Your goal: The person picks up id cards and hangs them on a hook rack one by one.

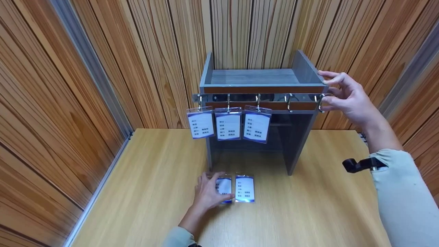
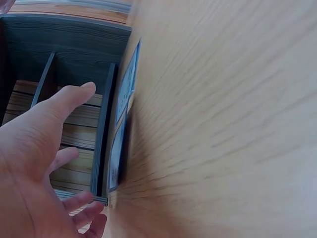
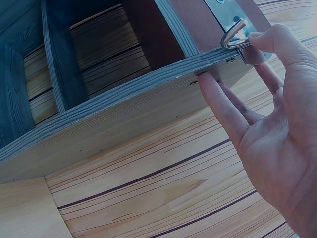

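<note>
A grey shelf unit (image 1: 253,77) stands on the wooden table (image 1: 308,212), with a metal hook rail (image 1: 271,97) across its front. Three badge cards (image 1: 228,125) hang from the three left hooks; the two right hooks are bare. Two more cards lie flat on the table before the shelf. My left hand (image 1: 209,190) rests with spread fingers on the left card (image 1: 225,187), beside the right card (image 1: 245,188). My right hand (image 1: 337,94) touches the shelf's upper right corner with straight fingers, its thumb at the last hook (image 3: 233,37).
Wood-panelled walls close in the table at the back and on the left. The shelf's side panel (image 3: 124,129) fills the right wrist view. A black camera mount (image 1: 358,164) sits on my right sleeve. Bare tabletop lies left and right of the shelf.
</note>
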Demonstrator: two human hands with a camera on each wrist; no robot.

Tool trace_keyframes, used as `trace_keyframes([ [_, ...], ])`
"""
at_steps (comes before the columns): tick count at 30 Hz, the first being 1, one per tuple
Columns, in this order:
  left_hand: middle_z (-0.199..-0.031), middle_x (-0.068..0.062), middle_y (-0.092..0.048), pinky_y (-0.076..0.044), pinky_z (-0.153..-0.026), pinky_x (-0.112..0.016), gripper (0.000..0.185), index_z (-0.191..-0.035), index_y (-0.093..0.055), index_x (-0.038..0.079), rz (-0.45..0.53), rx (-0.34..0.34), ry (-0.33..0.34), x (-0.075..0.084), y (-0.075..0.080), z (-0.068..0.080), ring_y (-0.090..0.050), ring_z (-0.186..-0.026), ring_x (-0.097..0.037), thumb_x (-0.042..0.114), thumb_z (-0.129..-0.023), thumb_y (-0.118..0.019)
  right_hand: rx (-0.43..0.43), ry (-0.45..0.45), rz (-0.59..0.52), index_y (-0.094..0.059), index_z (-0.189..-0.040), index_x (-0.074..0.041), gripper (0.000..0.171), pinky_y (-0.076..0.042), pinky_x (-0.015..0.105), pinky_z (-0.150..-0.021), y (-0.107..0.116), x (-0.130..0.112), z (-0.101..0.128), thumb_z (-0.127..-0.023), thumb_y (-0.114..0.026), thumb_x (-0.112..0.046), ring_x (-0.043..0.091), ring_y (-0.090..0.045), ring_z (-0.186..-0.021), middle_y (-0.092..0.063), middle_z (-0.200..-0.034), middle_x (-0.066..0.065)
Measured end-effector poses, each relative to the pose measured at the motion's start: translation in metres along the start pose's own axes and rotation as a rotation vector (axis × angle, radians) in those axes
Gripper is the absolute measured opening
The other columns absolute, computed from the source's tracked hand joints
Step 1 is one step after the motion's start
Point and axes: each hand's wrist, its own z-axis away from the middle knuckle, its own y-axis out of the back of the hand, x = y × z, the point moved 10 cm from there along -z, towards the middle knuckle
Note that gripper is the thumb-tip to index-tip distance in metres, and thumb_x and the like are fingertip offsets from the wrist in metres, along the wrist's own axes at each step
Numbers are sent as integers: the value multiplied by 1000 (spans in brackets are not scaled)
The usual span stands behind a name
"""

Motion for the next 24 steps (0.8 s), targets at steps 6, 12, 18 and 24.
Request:
trace_keyframes([
  [6,-154,-29,-51,-52,-106,-63,87,-152,-66,23,-38,20,32,-6,-4,-2,-49,-133,-40,53,-77,-100,1,-4,1,-62,-139,-6,32,-68,27,-88,0,0,0,-109,-64,4,11,-70,-139,-49,-171,-4],
  [12,-152,-27,-51,-52,-105,-60,86,-152,-67,22,-43,31,44,-5,-8,-3,-47,-131,-39,53,-78,-100,3,2,-7,-61,-139,-4,32,-68,27,-88,1,-3,0,-109,-64,4,12,-69,-139,-49,-172,-3],
  [18,-150,-27,-52,-53,-102,-58,86,-151,-69,22,-66,37,43,-5,-12,-4,-48,-129,-37,53,-77,-101,0,0,-9,-62,-139,-5,32,-68,27,-88,-1,-2,0,-108,-64,5,11,-69,-140,-49,-172,-3],
  [24,-145,-25,-54,-52,-97,-54,85,-147,-73,21,-98,43,36,-5,-12,-6,-47,-127,-36,54,-75,-102,-4,5,-11,-62,-138,-6,32,-68,27,-87,0,-2,1,-109,-63,6,11,-72,-137,-50,-171,-3],
])
